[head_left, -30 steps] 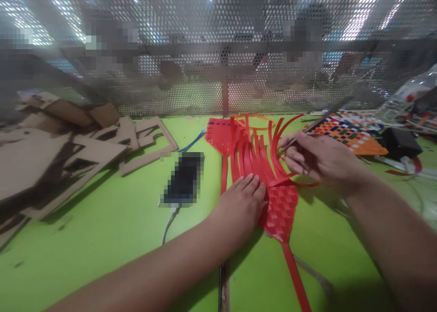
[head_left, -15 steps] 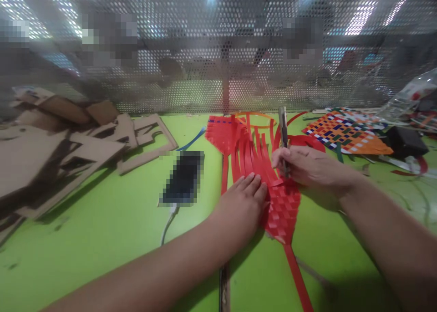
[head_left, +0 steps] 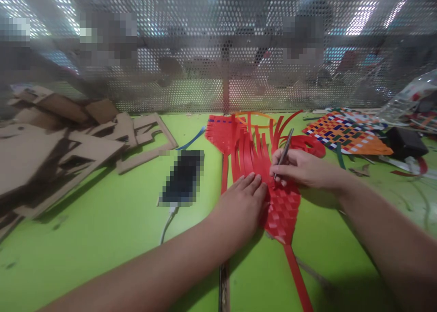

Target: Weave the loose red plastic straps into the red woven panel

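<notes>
A red woven piece of flat strips [head_left: 282, 212] lies on the green table, its lower part tightly plaited and its far strips loose. My left hand [head_left: 244, 202] rests flat on its left side, fingers stretched out and pressing it down. My right hand [head_left: 290, 166] is closed in a pen-like grip around a slim grey metal tool [head_left: 286, 145]. The tool leans, its lower end down at the upper edge of the plaited part. Its exact kind is unclear, and its tip is partly hidden by fingers. A red tail strip [head_left: 297, 275] runs from the piece towards me.
Cardboard pieces [head_left: 85, 161] are heaped on the left. A phone [head_left: 184, 177] with a white cable lies left of my left hand. Beyond are another red woven piece [head_left: 223, 134], a multicoloured woven sheet [head_left: 348, 132] and a black block [head_left: 406, 141]. A perforated metal screen [head_left: 191, 89] closes the back.
My right hand has turned and shifted slightly left, so the upright tool now leans and shows its thin edge. My left hand stays in place.
</notes>
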The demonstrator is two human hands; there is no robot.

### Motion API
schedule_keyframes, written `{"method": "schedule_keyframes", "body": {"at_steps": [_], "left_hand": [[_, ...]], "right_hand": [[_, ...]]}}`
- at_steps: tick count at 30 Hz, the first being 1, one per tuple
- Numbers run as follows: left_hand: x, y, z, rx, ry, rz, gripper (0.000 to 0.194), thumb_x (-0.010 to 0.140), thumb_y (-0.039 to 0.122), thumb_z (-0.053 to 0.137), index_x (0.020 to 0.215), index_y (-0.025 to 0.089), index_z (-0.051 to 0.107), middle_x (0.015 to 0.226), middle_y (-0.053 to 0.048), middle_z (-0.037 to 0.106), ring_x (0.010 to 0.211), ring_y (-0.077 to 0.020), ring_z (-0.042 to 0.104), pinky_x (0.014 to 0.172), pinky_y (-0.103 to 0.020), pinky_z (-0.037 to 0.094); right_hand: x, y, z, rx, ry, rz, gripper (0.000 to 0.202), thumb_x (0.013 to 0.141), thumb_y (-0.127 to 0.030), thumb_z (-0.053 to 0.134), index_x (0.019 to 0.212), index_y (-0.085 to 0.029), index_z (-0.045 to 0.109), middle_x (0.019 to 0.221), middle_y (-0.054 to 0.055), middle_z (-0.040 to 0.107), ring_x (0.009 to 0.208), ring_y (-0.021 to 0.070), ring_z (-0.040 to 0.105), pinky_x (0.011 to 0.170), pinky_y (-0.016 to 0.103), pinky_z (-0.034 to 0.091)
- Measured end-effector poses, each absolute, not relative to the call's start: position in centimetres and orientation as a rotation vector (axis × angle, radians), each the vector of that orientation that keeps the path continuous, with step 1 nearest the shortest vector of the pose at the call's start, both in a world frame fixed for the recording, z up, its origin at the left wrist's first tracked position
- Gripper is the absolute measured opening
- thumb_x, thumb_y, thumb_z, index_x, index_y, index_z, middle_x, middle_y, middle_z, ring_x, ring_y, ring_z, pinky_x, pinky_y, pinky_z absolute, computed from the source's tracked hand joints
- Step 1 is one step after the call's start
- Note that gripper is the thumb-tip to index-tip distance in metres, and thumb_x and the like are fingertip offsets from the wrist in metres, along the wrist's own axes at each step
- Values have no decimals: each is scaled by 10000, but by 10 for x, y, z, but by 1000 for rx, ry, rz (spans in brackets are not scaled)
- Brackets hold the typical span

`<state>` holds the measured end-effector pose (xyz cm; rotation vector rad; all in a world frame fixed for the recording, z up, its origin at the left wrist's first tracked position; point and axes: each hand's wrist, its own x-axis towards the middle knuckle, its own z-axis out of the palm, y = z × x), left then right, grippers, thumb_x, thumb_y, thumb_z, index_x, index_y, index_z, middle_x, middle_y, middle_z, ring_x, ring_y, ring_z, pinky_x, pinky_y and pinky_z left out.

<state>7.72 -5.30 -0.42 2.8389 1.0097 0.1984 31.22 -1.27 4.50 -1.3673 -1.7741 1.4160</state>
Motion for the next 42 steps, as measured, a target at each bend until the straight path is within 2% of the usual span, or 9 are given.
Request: {"method": "schedule_keyframes", "body": {"at_steps": [5, 11, 16, 22, 29, 38, 40, 42], "left_hand": [[78, -53, -3, 2837, 1016, 193, 529, 1152, 310, 395, 1612, 56, 462, 1681, -179, 462, 1585, -315, 426, 1344, -497, 303], [77, -54, 0, 2817, 1008, 151, 530, 1144, 288, 386, 1607, 38, 449, 1691, -200, 441, 1596, -319, 407, 1341, -502, 306], [78, -53, 2, 2807, 1012, 130, 527, 1147, 268, 362, 1613, 37, 449, 1697, -196, 433, 1604, -316, 388, 1347, -503, 295], [78, -53, 1, 2780, 1013, 126, 558, 1153, 283, 353, 1652, 36, 390, 1719, -192, 385, 1618, -317, 353, 1347, -521, 292], [78, -52, -2, 2760, 1015, 182, 522, 1151, 305, 393, 1604, 60, 476, 1699, -190, 421, 1610, -323, 371, 1345, -522, 303], [78, -53, 1, 2728, 1025, 166, 512, 1165, 336, 376, 1589, 78, 500, 1703, -182, 422, 1619, -313, 353, 1351, -512, 289], [78, -53, 0, 2737, 1023, 180, 512, 1163, 331, 376, 1593, 78, 495, 1700, -181, 428, 1616, -309, 362, 1349, -515, 292], [78, -53, -1, 2749, 1019, 185, 518, 1160, 319, 378, 1603, 71, 479, 1699, -183, 429, 1613, -307, 368, 1349, -513, 292]], "right_hand": [[312, -11, 32, -1419, -1835, 1356, 264, 910, -449, 779, 1004, -254, 627, 883, 20, 762, 834, 232, 708, 775, 386, 535], [309, -12, 35, -1436, -1828, 1376, 374, 893, -552, 771, 1047, -250, 614, 958, 34, 738, 939, 259, 697, 885, 443, 540], [309, -12, 37, -1378, -1811, 1433, 362, 896, -521, 778, 1066, -242, 622, 927, 24, 735, 877, 228, 673, 848, 413, 524], [310, -10, 30, -1403, -1798, 1451, 282, 933, -498, 744, 971, -227, 675, 968, 49, 747, 840, 207, 653, 801, 390, 519], [309, -15, 22, -1364, -1518, 1617, 220, 925, -409, 765, 942, -220, 655, 815, 11, 691, 702, 163, 569, 658, 322, 443], [306, -18, 18, -1349, -1381, 1675, 221, 892, -362, 806, 954, -237, 635, 778, -3, 663, 659, 153, 539, 582, 288, 395], [304, -19, 19, -1355, -1391, 1654, 223, 891, -364, 817, 967, -237, 650, 780, -6, 674, 662, 156, 559, 605, 295, 422], [303, -20, 21, -1328, -1404, 1591, 230, 893, -380, 822, 972, -240, 657, 810, -10, 681, 735, 170, 619, 705, 314, 484]]}}
